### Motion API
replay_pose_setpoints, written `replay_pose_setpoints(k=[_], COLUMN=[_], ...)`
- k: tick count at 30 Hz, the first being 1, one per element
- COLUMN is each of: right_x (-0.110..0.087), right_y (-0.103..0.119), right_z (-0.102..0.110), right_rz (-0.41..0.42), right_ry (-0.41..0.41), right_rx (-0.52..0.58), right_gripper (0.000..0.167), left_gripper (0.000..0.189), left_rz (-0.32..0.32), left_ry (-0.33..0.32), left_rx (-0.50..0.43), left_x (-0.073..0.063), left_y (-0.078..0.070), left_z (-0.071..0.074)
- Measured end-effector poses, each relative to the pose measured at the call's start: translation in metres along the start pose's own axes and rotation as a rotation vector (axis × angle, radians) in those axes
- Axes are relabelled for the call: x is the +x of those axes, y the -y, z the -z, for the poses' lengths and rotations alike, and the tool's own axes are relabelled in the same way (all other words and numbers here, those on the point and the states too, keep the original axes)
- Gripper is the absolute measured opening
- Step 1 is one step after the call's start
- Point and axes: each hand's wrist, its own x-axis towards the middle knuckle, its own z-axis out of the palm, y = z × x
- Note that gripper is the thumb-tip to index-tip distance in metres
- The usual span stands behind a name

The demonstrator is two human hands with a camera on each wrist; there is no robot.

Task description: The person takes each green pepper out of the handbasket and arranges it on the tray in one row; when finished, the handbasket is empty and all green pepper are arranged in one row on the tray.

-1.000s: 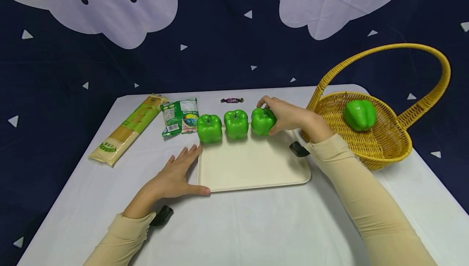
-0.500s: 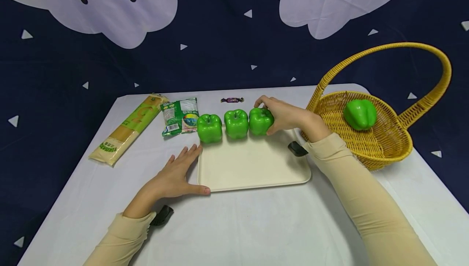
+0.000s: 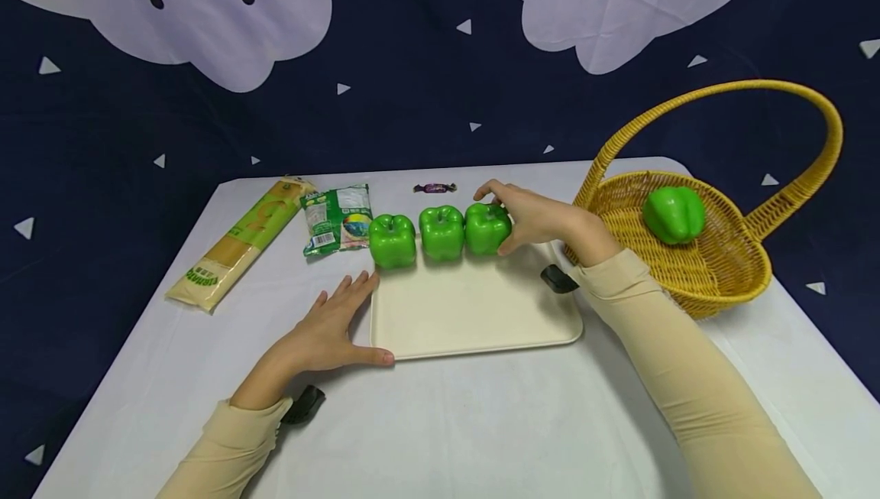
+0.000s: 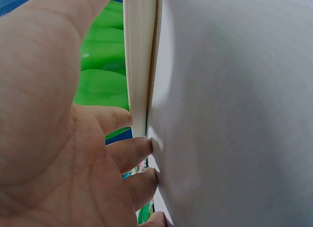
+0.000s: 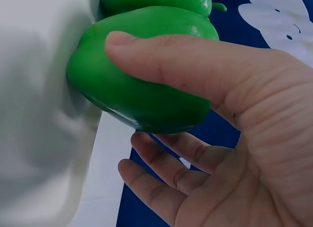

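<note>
Three green bell peppers stand in a row along the far edge of a cream tray [image 3: 474, 308]: a left one [image 3: 393, 243], a middle one [image 3: 442, 234] and a right one [image 3: 485, 230]. My right hand [image 3: 539, 216] grips the right bell pepper, its thumb on the near side and fingers reaching round behind. In the right wrist view the thumb lies across that pepper [image 5: 146, 97], which sits against its neighbour. My left hand [image 3: 326, 335] is spread at the tray's left side, thumb at the near corner and fingertips along the edge.
At the right stands a yellow wicker basket [image 3: 722, 296] with a tall handle and another green bell pepper [image 3: 674, 215] inside. A long noodle packet [image 3: 241, 247] and a green snack bag [image 3: 338, 220] lie at the left. A purple wrapped candy [image 3: 435, 188] lies behind the peppers.
My right hand has slid the right bell pepper slightly left, closing the gap to the middle one. My left hand has stayed at the tray's edge.
</note>
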Motion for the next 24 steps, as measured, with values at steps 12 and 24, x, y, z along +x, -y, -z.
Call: replay_pose_setpoints(k=[12,24], right_x=[-0.025,-0.075], right_y=[0.003,0.004], right_z=[0.016,0.044], right_rz=[0.042,-0.005], right_ry=[0.007,0.003], right_rx=[0.007,0.084], right_gripper=[0.094,0.085], left_gripper=[0.137,0.136], left_rz=[-0.02,-0.036], left_ry=[-0.002,-0.011], left_rx=[-0.011,-0.01], left_x=[-0.003,-0.003], left_y=[0.001,0.003], left_z=[0.001,0.001])
